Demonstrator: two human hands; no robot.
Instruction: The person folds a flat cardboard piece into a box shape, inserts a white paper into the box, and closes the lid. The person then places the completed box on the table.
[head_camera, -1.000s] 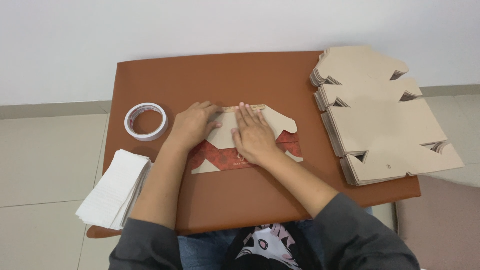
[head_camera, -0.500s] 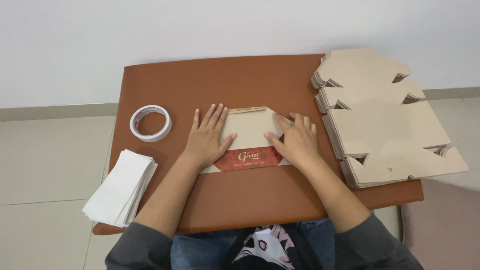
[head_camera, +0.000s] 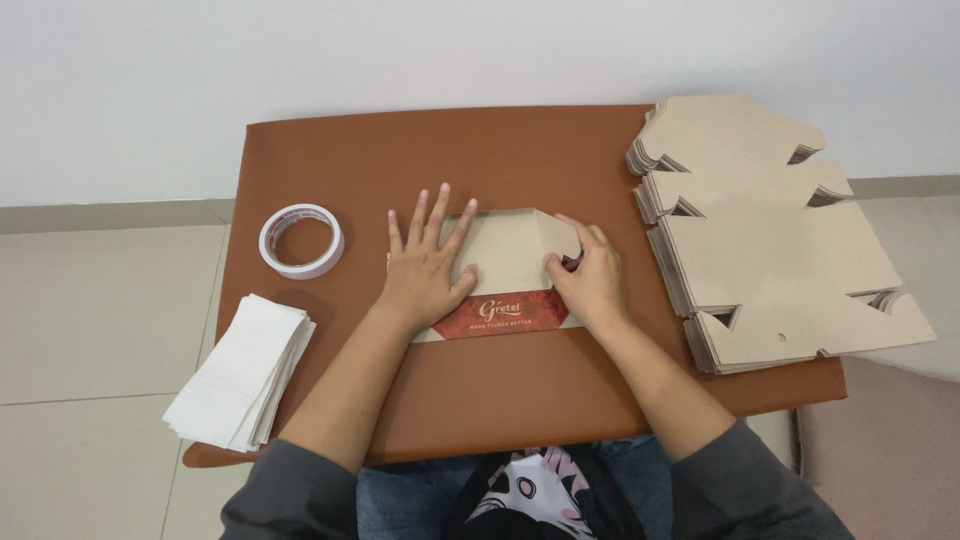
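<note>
Head view: folded cardboard blank (head_camera: 505, 258) under two hands, mid-table.

Item lies flat at the centre of the brown table (head_camera: 520, 160), kraft side up, red printed band along its near edge. Left hand (head_camera: 425, 270): fingers spread wide and flat, palm pressing the blank's left part, gripping nothing. Right hand (head_camera: 588, 278): fingers curled, tips pinching the blank's right flap at its fold. Tape roll (head_camera: 301, 240), white, left of the hands. Stack of white paper sheets (head_camera: 242, 370) at the table's near-left corner. Stack of unfolded cardboard blanks (head_camera: 770, 235) on the table's right side, well apart.
</note>
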